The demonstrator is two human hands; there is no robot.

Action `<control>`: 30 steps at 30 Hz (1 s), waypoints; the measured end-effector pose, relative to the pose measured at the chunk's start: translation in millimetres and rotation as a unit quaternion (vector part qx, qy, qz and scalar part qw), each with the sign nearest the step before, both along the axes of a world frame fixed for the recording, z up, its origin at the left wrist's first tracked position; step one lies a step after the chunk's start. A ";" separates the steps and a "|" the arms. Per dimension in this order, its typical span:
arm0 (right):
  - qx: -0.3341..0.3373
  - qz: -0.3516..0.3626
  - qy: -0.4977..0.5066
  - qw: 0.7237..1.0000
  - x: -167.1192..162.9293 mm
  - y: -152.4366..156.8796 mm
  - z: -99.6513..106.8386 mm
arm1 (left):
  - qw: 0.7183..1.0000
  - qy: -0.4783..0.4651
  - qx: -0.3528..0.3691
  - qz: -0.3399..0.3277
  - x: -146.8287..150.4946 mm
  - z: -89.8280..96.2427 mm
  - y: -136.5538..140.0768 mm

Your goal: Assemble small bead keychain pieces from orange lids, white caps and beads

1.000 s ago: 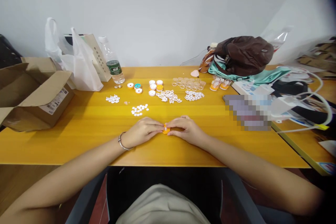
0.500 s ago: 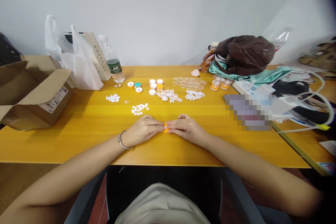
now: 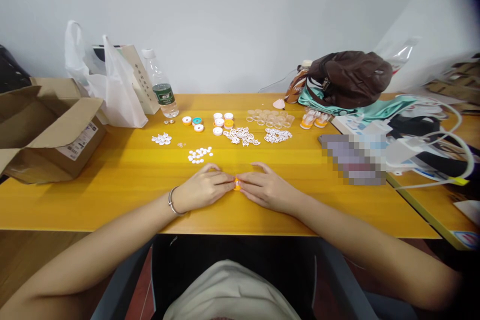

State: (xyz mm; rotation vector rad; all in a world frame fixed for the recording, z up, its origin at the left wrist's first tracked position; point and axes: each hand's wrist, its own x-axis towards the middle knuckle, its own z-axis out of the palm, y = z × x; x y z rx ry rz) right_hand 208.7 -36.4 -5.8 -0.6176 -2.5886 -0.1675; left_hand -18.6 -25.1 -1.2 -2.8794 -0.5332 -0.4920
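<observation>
- Left forearm (image 3: 101, 250) and right forearm (image 3: 371, 240) converge across the near edge of the desk (image 3: 240, 220).
- Left hand (image 3: 204, 189) and right hand (image 3: 268, 189): backs upward, fingertips nearly together, gripping opposite sides of the orange part (image 3: 237, 186) between them.
- White discs (image 3: 200, 155): beyond the left hand.

Slim silver-coloured bangle (image 3: 170, 203) on the left wrist (image 3: 180, 201), rumpled pale grey-beige top (image 3: 229, 290), both forearms (image 3: 129, 235) bare.

Head view: from above, facing forward, down over table (image 3: 131, 175).
</observation>
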 end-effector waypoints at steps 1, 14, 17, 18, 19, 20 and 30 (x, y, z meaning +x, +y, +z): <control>0.001 -0.001 -0.012 1.000 -0.4 -0.8 1.1 | 1.000 0.010 0.005 -0.002 0.1 1.2 -0.9; -0.088 -0.028 0.075 0.993 -2.8 2.9 -6.7 | 1.000 0.013 -0.025 -0.001 1.5 8.8 -1.0; -0.106 -0.024 0.094 0.990 -1.6 4.2 -7.9 | 0.997 -0.016 -0.056 0.041 -10.5 15.5 9.9; -0.114 -0.023 0.100 0.988 -1.5 4.5 -7.7 | 0.995 -0.030 -0.068 0.073 -16.9 17.8 15.4; -0.126 -0.022 0.105 0.986 -1.5 4.9 -7.3 | 0.990 -0.043 -0.080 0.112 -24.1 19.7 21.5; -0.139 -0.021 0.108 0.984 -1.6 5.2 -6.6 | 0.983 -0.054 -0.090 0.149 -31.4 21.0 27.7; -0.206 -0.036 0.106 0.972 -3.9 5.6 2.7 | 0.941 -0.092 -0.228 0.232 -51.6 11.5 56.6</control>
